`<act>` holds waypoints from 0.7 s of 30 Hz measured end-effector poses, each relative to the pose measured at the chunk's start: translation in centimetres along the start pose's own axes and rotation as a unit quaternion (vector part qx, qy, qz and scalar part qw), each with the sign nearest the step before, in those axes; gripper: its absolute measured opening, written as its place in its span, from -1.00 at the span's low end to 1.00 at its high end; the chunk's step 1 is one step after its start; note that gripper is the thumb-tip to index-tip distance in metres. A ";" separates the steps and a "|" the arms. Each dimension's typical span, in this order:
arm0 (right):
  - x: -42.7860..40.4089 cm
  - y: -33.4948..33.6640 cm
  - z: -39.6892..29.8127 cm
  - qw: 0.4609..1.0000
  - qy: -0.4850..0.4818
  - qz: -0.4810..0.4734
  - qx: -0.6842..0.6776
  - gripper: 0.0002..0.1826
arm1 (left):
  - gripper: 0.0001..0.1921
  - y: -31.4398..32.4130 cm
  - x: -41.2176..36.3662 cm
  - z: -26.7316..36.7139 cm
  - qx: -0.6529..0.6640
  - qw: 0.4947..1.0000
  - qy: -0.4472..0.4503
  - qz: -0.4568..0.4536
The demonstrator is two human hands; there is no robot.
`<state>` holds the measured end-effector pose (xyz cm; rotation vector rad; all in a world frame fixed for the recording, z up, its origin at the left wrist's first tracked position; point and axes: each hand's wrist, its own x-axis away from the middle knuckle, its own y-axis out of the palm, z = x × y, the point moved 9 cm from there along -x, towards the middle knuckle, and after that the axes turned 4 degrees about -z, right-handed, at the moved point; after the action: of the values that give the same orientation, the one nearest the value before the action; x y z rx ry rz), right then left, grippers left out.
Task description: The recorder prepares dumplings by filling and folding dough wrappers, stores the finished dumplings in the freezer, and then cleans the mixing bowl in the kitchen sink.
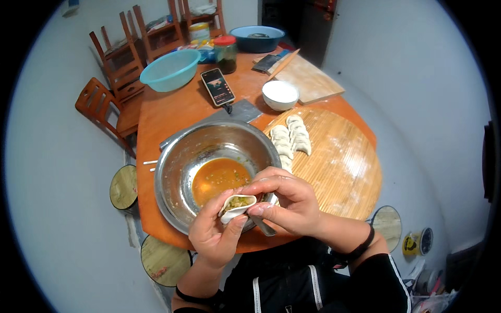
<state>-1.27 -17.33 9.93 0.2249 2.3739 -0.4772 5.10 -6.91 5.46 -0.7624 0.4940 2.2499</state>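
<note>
Above the near rim of a large steel basin (219, 129), my left hand (215, 231) holds a half-folded dumpling wrapper (235, 213), its green filling (239, 202) showing at the open top. The fingers of my right hand (287, 199) pinch the wrapper's right edge. Orange-brown liquid with small green bits lies in the basin (221, 178). A metal utensil handle (265, 227) sticks out below my right hand. To the right, folded dumplings (299, 135) stand in two rows on a round slatted wooden board (336, 168) dusted with flour.
Beyond the basin are a phone (218, 87), a bowl of white powder (280, 95), a turquoise plastic basin (172, 70) and a red-lidded jar (225, 54). A rolling pin (283, 64) rests on a rectangular board (309, 80). White chopsticks (150, 162) jut out left of the steel basin.
</note>
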 end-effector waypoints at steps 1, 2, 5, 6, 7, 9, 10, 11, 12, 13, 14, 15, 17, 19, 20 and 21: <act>0.0 -0.1 0.0 1.000 -0.009 0.008 -0.015 -0.77 | -0.64 0.0 0.0 0.1 0.002 1.000 0.006 -0.005; 0.1 0.1 0.0 1.000 -0.008 0.007 -0.014 -0.77 | -0.64 0.1 0.1 0.2 0.005 1.000 0.011 -0.009; 0.5 0.1 1.0 0.991 0.046 0.033 -0.124 -0.77 | -0.67 0.3 0.0 0.3 0.016 1.000 0.023 0.002; 0.5 0.2 1.4 0.984 0.070 0.036 -0.162 -0.82 | -0.67 0.3 0.0 0.2 0.017 1.000 0.022 0.003; 0.6 0.3 1.8 0.975 0.093 0.039 -0.200 -0.86 | -0.67 0.4 -0.1 0.5 0.009 0.999 0.043 -0.002; 0.7 0.0 1.4 0.988 0.053 0.029 -0.142 -0.87 | -0.67 0.7 -0.1 0.8 0.003 0.998 0.064 -0.007; 0.6 -0.2 0.7 0.996 0.012 0.019 -0.085 -0.88 | -0.67 0.8 -0.1 0.8 -0.001 0.998 0.060 -0.013; 0.6 -0.3 0.8 0.996 0.014 0.018 -0.085 -0.88 | -0.68 1.0 0.0 0.7 -0.006 0.998 0.056 -0.018; 0.6 -0.3 0.2 0.999 -0.013 0.004 -0.052 -0.89 | -0.68 1.0 0.2 0.7 -0.005 0.998 0.055 -0.017; 0.6 -0.2 -0.3 0.999 -0.040 -0.011 -0.019 -0.89 | -0.67 1.0 0.5 0.4 0.014 0.999 0.034 -0.013; 0.7 -0.2 -0.3 0.999 -0.039 -0.012 -0.019 -0.89 | -0.66 1.0 0.6 0.0 0.034 0.999 0.014 -0.009; 0.8 -0.3 -0.2 0.998 -0.036 -0.006 -0.044 -0.87 | -0.66 1.0 0.7 0.1 0.034 0.999 0.014 -0.008; 0.9 -0.4 -0.4 0.997 -0.032 -0.002 -0.069 -0.85 | -0.64 1.0 0.8 0.1 0.076 0.997 0.018 -0.007; 0.8 -0.6 -0.4 0.998 0.006 0.013 -0.067 -0.81 | -0.64 0.7 0.9 -0.4 0.067 0.998 0.016 -0.012; 0.7 -0.7 -0.3 0.998 0.007 0.012 -0.067 -0.81 | -0.63 0.8 0.9 -0.5 0.058 0.998 0.014 -0.020; 0.4 -0.5 -1.0 0.999 -0.033 -0.016 -0.022 -0.78 | -0.63 0.8 0.9 -0.5 0.058 0.998 0.014 -0.019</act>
<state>-2.36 -17.40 10.49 0.1501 2.3247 -0.4403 4.15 -7.27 4.63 -0.7376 0.6133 2.1577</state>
